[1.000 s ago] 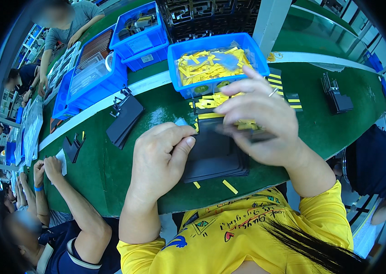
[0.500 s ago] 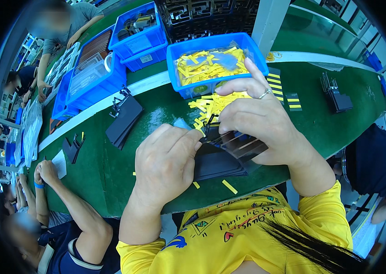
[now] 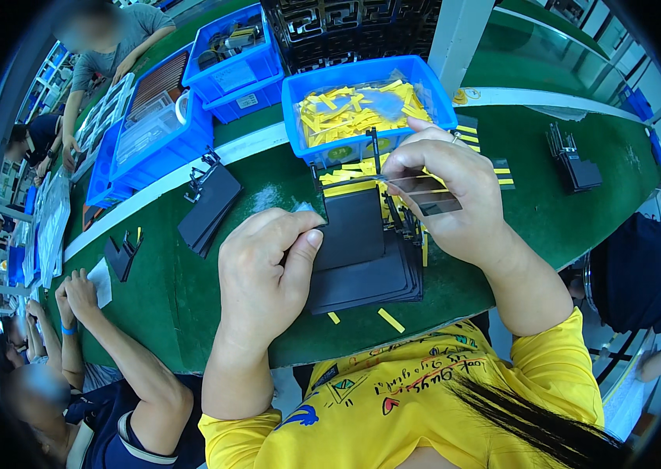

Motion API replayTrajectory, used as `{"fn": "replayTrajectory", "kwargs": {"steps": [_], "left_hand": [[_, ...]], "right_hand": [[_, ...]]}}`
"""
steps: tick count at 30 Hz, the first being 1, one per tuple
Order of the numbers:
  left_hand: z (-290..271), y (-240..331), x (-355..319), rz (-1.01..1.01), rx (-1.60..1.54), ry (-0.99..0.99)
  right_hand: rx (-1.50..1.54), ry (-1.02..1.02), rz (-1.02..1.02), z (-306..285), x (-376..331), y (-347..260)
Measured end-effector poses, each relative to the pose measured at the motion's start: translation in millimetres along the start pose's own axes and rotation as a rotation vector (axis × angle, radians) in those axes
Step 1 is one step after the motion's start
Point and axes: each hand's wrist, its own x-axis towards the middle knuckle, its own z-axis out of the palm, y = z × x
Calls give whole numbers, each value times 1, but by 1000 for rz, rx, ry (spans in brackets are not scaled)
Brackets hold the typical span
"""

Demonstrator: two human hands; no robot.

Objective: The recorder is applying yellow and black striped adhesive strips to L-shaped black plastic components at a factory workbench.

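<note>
Green worktop spans the workroom. Between 2 hands lies a black panel, its long axis seemingly pointing away from the person, tabbed edge farthest. The left hand pinches its left side; the right hand, nearer the far edge, holds a dark film sheet, fingertips by the yellow strip there, whether gripping it I cannot tell. Underneath sits a panel stack; beyond, a blue bin of yellow pieces.
</note>
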Motion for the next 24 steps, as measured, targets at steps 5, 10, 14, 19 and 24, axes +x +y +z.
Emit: {"fn": "replayTrajectory", "kwargs": {"steps": [5, 10, 14, 19, 24], "left_hand": [[2, -2, -1, 29, -9, 8], [5, 3, -1, 110, 125, 19], [8, 7, -3, 149, 196, 18], [1, -11, 2, 18, 270, 48], [-40, -75, 13, -489, 347, 180]], "right_hand": [[201, -82, 333, 0, 1, -8], [-62, 48, 19, 6, 0, -2], [-175, -57, 85, 1, 0, -8], [-46, -3, 25, 3, -2, -11], [-220, -13, 198, 0, -1, 11]]}}
